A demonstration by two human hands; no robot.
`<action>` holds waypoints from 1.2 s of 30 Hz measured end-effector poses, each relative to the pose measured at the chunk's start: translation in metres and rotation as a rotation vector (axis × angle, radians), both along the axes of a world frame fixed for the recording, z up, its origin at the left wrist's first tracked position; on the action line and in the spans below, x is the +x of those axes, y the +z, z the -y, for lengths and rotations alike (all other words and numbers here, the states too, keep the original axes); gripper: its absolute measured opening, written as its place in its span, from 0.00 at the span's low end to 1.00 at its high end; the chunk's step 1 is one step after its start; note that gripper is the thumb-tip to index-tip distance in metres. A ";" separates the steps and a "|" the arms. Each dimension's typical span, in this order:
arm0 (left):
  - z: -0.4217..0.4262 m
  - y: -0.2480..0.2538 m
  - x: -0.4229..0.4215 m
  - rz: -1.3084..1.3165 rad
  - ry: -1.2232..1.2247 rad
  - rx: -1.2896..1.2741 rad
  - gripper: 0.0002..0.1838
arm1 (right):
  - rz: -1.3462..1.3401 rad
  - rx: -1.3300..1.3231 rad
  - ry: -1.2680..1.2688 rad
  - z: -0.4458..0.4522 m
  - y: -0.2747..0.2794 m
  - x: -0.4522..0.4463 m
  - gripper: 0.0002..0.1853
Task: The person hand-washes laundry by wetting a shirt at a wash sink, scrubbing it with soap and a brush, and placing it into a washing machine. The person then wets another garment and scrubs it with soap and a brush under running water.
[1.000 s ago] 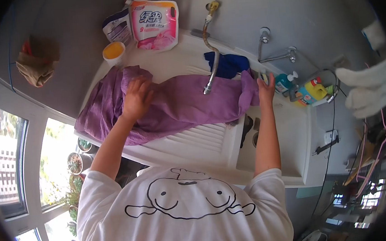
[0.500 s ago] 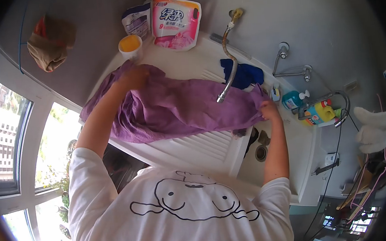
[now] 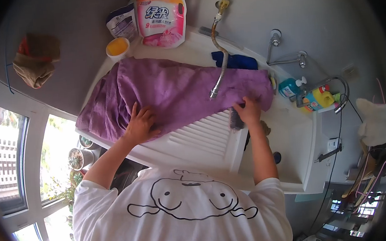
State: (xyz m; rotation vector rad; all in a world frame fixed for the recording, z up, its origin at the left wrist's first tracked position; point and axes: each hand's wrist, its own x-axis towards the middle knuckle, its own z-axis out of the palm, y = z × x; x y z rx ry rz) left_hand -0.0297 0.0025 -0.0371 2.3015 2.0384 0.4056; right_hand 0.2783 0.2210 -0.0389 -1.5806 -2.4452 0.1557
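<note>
A damp-looking purple cloth (image 3: pixel 177 87) lies spread over the ribbed washboard (image 3: pixel 201 140) of a white sink. My left hand (image 3: pixel 142 124) rests on the cloth's near edge, fingers apart. At the right part of the near edge is my right hand (image 3: pixel 248 110), its thumb and forefinger spread against the fabric. Just left of that hand, a dark brush-like object (image 3: pixel 236 119) shows partly from under the cloth. A flexible metal hose (image 3: pixel 219 68) hangs above the purple cloth.
Behind the cloth stand a pink-and-white detergent pouch (image 3: pixel 161 21), a second pouch (image 3: pixel 121 23) and a tub with yellow contents (image 3: pixel 118 47). A blue cloth (image 3: pixel 236 62) lies beyond. At right are a teal pump bottle (image 3: pixel 289 87), a yellow bottle (image 3: pixel 319 98) and the basin (image 3: pixel 290 149).
Both hands have moved toward the near edge of the purple cloth. The cloth now lies flatter, and its right end covers more of the blue cloth.
</note>
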 end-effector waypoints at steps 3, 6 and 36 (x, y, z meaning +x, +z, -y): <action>0.004 0.001 0.004 0.046 0.000 0.049 0.16 | 0.161 -0.203 -0.196 0.030 0.004 -0.018 0.39; 0.005 -0.009 0.005 0.068 -0.032 0.020 0.11 | 0.120 -0.226 -0.243 0.039 -0.010 -0.020 0.49; 0.048 0.011 0.040 0.262 -0.040 0.084 0.14 | -0.210 0.126 -0.034 0.021 -0.054 -0.017 0.17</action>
